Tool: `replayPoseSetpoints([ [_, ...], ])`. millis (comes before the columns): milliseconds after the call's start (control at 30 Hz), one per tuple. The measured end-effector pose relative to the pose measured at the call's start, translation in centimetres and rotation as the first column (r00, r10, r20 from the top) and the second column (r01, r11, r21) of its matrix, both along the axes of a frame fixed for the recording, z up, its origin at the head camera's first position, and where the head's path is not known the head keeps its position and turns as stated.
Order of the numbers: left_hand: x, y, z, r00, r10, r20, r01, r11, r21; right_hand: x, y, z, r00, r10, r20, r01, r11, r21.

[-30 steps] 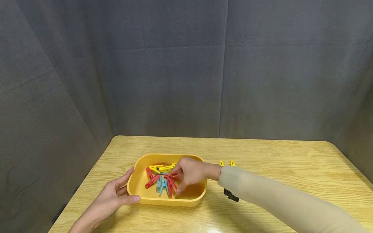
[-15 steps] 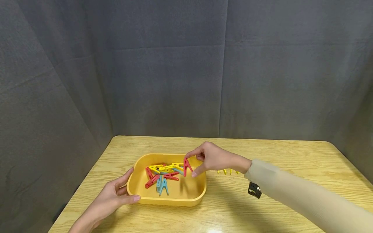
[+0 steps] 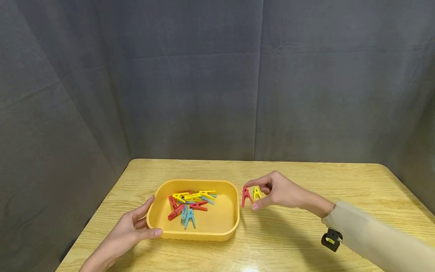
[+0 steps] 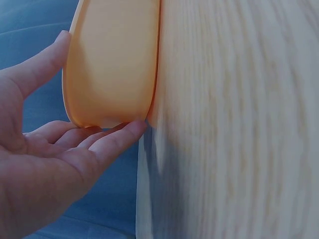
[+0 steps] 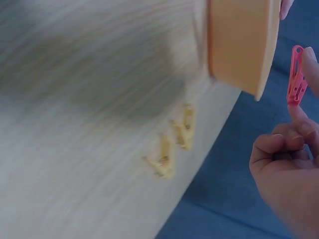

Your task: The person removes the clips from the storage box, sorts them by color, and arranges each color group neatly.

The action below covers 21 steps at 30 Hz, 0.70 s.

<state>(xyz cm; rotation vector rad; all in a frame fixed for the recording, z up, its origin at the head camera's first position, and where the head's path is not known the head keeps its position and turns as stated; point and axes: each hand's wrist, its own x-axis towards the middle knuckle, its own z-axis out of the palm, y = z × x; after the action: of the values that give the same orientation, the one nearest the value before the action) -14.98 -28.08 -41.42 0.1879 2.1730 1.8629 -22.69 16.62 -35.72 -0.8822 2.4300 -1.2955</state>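
Observation:
A red clothespin (image 3: 245, 195) is pinched between the thumb and index finger of my right hand (image 3: 287, 190), above the table just right of the yellow tub (image 3: 193, 236). In the right wrist view the same red clothespin (image 5: 296, 79) sits between thumb and fingertip, the other fingers curled. My left hand (image 3: 127, 228) grips the tub's left end, thumb at the front corner and fingers along the side. Inside lie several clothespins: yellow ones (image 3: 193, 197), light blue ones (image 3: 190, 218) and red ones (image 3: 176, 212), heaped toward the left.
Beyond the right hand a yellow clothespin (image 3: 257, 193) shows on the wooden table (image 3: 326, 181). The right wrist view shows two yellow clothespins (image 5: 166, 157) there, blurred. Dark grey cloth (image 3: 204, 94) hangs behind the table. A black strap (image 3: 331, 239) hangs at the right wrist.
My right hand has lifted a red clothespin out of the tub and carried it right, past the tub's right rim. The left hand stays at the tub's left end.

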Motion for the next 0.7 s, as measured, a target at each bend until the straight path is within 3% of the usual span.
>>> replayPoseSetpoints([
  [200,-0.1,0.1,0.1,0.999,0.030,0.029,-0.030,1.000,-0.009,0.8,1.9,-1.9,1.000,-0.022,0.014,0.022,0.999,-0.046],
  [500,0.0,0.1,0.1,1.000,0.023,0.019,-0.023,1.000,0.005,1.6,2.9,-4.4,0.995,-0.036,0.089,0.043,0.997,-0.070],
  [700,0.0,0.1,0.1,1.000,0.013,0.010,-0.013,1.000,0.008,1.8,3.4,-5.8,0.988,-0.092,0.124,0.096,0.995,-0.029],
])
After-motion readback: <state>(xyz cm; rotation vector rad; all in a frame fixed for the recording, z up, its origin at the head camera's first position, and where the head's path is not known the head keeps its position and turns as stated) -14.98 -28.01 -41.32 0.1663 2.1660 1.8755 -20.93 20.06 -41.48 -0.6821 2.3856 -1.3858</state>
